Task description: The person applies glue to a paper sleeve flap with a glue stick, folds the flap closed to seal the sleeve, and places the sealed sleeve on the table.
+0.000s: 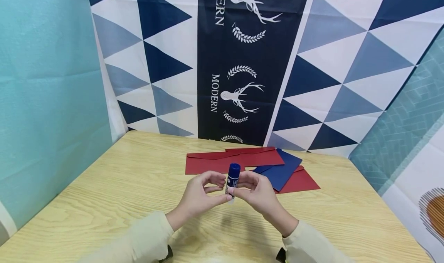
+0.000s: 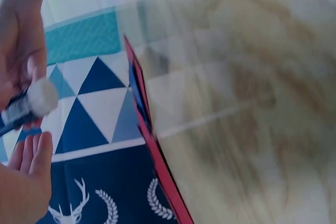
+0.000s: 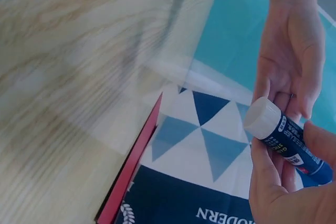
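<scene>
A glue stick [image 1: 233, 177] with a dark blue cap and a white base stands nearly upright above the table, cap uppermost. My right hand [image 1: 258, 191] pinches it between thumb and fingers; the right wrist view shows the printed label of the glue stick [image 3: 286, 140] lying across those fingers. On the other side, my left hand [image 1: 202, 191] is held close with loosely curved fingers, its thumb tip right by the lower part of the stick. From the left wrist, the white base [image 2: 43, 98] faces the camera, and the left fingers partly show below it.
Behind the hands, red envelopes [image 1: 211, 164] lie on the wooden table [image 1: 104, 201]. A blue envelope [image 1: 282, 172] overlaps the red ones at the right. A patterned cloth [image 1: 166, 62] hangs along the back edge, with a teal cloth [image 1: 52, 81] at the left.
</scene>
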Tool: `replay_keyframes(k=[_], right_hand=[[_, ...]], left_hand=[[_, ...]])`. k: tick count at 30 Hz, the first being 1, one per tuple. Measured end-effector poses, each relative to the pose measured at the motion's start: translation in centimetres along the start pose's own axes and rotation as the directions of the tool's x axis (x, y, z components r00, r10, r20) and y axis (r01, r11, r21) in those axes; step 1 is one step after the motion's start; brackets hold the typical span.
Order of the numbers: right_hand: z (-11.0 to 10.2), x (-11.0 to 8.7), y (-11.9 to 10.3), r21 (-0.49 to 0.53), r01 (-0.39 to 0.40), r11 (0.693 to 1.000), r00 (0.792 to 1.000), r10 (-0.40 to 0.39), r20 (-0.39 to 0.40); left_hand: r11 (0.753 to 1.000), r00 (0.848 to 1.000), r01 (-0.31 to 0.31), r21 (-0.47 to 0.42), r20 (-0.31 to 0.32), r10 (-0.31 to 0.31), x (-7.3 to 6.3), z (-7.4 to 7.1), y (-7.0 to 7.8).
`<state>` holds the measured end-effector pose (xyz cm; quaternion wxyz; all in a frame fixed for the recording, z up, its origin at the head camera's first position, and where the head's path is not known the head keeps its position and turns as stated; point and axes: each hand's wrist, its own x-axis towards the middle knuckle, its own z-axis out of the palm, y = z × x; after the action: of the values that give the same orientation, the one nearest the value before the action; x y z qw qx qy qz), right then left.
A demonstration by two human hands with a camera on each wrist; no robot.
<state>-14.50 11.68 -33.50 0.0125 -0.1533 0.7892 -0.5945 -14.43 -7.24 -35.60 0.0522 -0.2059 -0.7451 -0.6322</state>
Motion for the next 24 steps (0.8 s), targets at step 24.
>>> replay_keyframes(k=[24], right_hand=[[-4.8,-0.4,1.2,-0.386,0.034,0.922,0.998,-0.051,-0.034]], left_hand=[[0.857,0.995,0.08,0.509,-0.099,-0.034,2.4,-6.1,-1.3]])
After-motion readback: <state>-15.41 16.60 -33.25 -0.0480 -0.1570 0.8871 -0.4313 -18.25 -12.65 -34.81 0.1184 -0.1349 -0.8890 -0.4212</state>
